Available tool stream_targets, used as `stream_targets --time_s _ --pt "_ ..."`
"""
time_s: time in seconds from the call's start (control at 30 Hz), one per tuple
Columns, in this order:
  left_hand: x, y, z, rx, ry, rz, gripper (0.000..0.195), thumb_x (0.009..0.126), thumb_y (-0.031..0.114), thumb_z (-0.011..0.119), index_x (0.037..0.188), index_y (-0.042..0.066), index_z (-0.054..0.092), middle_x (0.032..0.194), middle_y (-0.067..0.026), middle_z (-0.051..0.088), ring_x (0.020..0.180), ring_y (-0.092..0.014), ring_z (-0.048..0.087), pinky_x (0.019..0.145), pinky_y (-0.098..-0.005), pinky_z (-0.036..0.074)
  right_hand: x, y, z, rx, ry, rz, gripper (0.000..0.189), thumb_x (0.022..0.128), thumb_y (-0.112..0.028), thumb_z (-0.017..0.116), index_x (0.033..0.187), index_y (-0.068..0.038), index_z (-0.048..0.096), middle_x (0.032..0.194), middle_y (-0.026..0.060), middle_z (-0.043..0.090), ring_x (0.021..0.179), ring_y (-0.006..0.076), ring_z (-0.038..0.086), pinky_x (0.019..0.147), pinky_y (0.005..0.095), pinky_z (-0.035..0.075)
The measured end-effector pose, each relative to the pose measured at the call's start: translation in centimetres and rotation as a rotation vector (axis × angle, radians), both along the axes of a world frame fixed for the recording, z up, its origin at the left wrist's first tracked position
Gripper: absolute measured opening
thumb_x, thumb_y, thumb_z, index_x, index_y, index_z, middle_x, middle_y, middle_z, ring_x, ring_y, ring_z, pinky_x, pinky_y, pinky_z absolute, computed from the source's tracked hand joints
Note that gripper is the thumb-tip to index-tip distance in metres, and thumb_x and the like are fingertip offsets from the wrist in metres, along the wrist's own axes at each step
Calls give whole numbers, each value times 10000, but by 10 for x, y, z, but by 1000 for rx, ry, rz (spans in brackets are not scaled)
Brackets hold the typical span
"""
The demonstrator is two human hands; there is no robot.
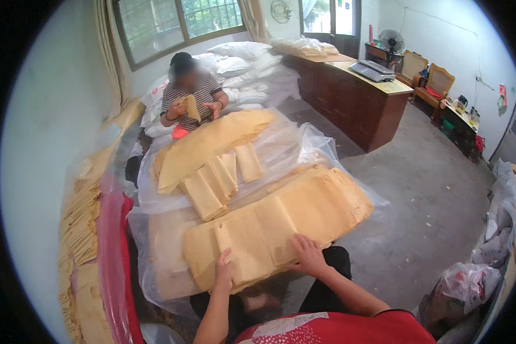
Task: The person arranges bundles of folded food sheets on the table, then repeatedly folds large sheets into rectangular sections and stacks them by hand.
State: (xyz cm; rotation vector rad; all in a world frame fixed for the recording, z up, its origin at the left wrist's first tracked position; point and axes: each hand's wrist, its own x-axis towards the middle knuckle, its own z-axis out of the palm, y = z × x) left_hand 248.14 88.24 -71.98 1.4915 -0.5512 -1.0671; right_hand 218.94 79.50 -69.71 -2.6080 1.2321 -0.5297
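A long stack of thin tan sheets (327,198), possibly dried tofu skin, lies before me with ragged right edges. On top of it is a partly folded sheet (251,234), with a crease down its middle. My left hand (224,271) grips the near left edge of this sheet, thumb uppermost. At its near right corner, my right hand (310,256) rests with the fingers on top; whether it pinches the sheet is unclear. Just beyond lie several folded bundles (204,195) in an overlapping row, with one bundle (249,162) apart at their right.
Across the plastic-covered work surface (279,146), a person (193,94) holds a tan piece behind another sheet pile (215,142). White sacks (245,73) are heaped behind. A wooden counter (361,107) bears a scale (372,71). More tan sheets (81,223) line the left wall; bags (464,288) stand lower right.
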Motion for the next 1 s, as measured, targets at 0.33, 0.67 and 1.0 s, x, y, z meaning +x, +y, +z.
stream_targets --time_s 0.33,0.67,1.0 --pt "-7 13 -7 -25 15 -12 595 759 -90 471 1342 28 469 1102 -91 601 802 -117 602 665 -232 485 12 -21 -18 31 -7 84 233 716 -205 685 946 -173 667 1027 47 621 1042 283 563 871 428 422" --pt "6 13 -46 -63 24 30 586 735 -52 513 1317 20 504 1197 -130 584 1012 -183 587 847 -275 469 21 -43 -31 904 -1147 -459 140 881 -132 545 841 -13 608 777 -28 555 792 73 526 672 247 437" --pt "-6 13 -26 -97 22 81 554 791 -56 498 1337 38 475 1143 -115 591 982 -174 585 831 -281 479 99 37 -20 -51 -350 319 162 795 -69 567 952 -96 597 1109 85 632 1079 285 564 948 426 384"
